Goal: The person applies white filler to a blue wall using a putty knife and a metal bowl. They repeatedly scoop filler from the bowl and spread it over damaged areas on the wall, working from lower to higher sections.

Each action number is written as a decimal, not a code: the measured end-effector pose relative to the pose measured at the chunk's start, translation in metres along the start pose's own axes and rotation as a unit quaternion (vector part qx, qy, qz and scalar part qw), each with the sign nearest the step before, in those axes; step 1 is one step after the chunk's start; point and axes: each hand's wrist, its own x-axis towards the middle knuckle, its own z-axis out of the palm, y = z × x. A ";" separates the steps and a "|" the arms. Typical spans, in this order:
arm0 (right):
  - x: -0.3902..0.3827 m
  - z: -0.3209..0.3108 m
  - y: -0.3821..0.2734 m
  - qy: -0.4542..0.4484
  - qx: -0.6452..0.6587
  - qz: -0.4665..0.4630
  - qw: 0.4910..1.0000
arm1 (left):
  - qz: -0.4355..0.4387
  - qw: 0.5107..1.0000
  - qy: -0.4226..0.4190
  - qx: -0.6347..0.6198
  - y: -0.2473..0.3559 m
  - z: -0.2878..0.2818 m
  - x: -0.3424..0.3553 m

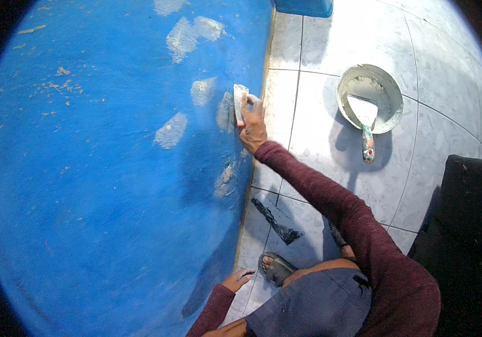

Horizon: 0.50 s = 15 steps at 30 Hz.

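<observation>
My right hand is closed around a small putty knife, whitish with filler and red at its lower end. I hold it against the blue wall, near the floor edge, beside a damp grey filler patch. Paler filler patches dot the wall to the left and farther up. Low by the wall's foot, my left hand has its fingers apart, with a dark gap between them; no held thing can be made out.
A round bucket of pale filler stands on the tiled floor, a wide scraper resting across its rim. A dark, flattened strip lies near my sandalled foot. A blue container is at the far edge, a black object at right.
</observation>
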 end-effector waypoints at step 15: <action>0.042 -0.031 0.023 -0.116 0.155 0.175 0.965 | 0.035 0.999 0.023 -0.006 -0.001 -0.003 -0.002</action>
